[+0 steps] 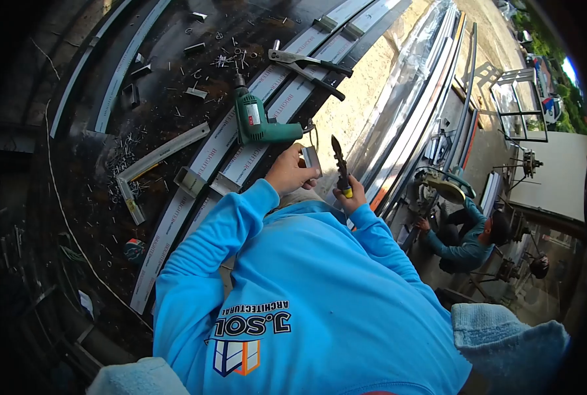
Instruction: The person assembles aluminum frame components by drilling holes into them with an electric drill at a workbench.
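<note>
My left hand (292, 170) is closed around a short metal channel piece (312, 160), held in front of my waist. My right hand (351, 195) grips a pair of tin snips (340, 164) with dark blades pointing away from me and yellow on the handle. The two hands are close but apart. Just beyond my left hand, a green power drill (260, 122) lies on its side across long metal profiles (267, 85) wrapped in printed film. Farther off, a hand riveter (307, 66) rests with its handles spread. Two small channel brackets (191, 182) sit on the profiles nearby.
An L-shaped metal strip (165, 155) lies among scattered rivets on the dark table (76, 171). A tape measure (134, 250) is near the table's left part. To the right, long profiles (432, 85) lie on the ground. A co-worker (468, 230) crouches beside a cut-off saw (442, 185).
</note>
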A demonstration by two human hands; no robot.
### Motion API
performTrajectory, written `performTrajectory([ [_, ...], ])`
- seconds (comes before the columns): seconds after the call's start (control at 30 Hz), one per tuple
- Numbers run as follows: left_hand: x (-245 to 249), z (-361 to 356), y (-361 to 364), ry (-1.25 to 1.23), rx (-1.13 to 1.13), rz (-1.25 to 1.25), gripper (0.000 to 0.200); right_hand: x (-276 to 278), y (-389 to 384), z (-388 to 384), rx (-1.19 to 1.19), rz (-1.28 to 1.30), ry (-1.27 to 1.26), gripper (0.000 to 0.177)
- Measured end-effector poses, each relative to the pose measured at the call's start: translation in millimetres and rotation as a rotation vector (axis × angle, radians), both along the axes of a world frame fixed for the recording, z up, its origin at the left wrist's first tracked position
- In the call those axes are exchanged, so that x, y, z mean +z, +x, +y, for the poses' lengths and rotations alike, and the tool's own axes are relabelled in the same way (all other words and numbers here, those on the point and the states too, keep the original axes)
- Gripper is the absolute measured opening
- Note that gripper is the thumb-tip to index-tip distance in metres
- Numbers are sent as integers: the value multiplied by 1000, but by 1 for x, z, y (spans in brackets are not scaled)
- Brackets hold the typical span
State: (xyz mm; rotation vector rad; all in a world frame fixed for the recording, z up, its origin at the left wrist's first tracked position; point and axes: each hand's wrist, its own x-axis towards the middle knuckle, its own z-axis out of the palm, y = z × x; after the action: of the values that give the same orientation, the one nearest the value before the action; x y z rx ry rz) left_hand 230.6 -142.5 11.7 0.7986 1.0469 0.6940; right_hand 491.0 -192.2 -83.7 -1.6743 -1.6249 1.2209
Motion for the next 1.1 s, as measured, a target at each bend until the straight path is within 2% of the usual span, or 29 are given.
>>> performTrajectory([
  [0.07,5,19,-48,101,166,90,23,-17,22,3,-10,43,-62,28],
  [0.13,-25,55,-115,190,377,289,15,-27,44,7,25,58,-140,30],
  [0.17,-34,74,-152,239,418,616,18,-28,49,9,40,6,-136,30],
  [0.2,-54,90,-191,396,426,942,28,-27,52,14,50,-46,-176,31],
  [0.27,-64,108,-237,309,345,1277,48,-26,54,25,35,26,-269,33],
  [0.37,-75,121,-278,144,305,1368,48,-31,64,47,112,-66,-263,36],
  [0.43,-74,127,-297,51,146,1479,54,-28,66,62,137,-92,-293,35],
  [0.47,-77,128,-301,30,146,1487,54,-27,67,70,145,-124,-313,34],
  [0.53,-66,137,-291,329,211,1664,58,-18,69,88,180,-138,-298,30],
  [0.57,-64,145,-282,291,290,1474,66,-14,70,96,195,-159,-290,30],
  [0.6,-55,155,-265,97,292,1421,65,0,68,107,211,-182,-284,30],
  [0.67,-102,163,-257,82,434,1456,55,14,65,126,254,-187,-267,30],
  [0.7,-124,167,-264,73,437,1459,55,20,62,138,287,-190,-236,30],
  [0.77,-152,171,-280,-200,444,1171,38,33,52,161,339,-143,-279,30],
  [0.8,-143,170,-280,-207,445,1173,38,42,45,172,385,-97,-319,30],
  [0.87,-99,166,-279,-8,676,1359,28,60,27,191,477,-108,-260,31],
  [0.93,-87,153,-289,202,667,1576,24,70,9,206,614,-69,-223,40],
  [1.0,-93,145,-304,81,684,1370,20,84,-13,214,656,-83,-233,41],
  [1.07,-32,147,-249,-152,936,383,19,103,-39,218,706,-90,-163,45],
  [1.1,-18,142,-225,-146,890,290,22,111,-52,219,730,-114,-188,48],
])
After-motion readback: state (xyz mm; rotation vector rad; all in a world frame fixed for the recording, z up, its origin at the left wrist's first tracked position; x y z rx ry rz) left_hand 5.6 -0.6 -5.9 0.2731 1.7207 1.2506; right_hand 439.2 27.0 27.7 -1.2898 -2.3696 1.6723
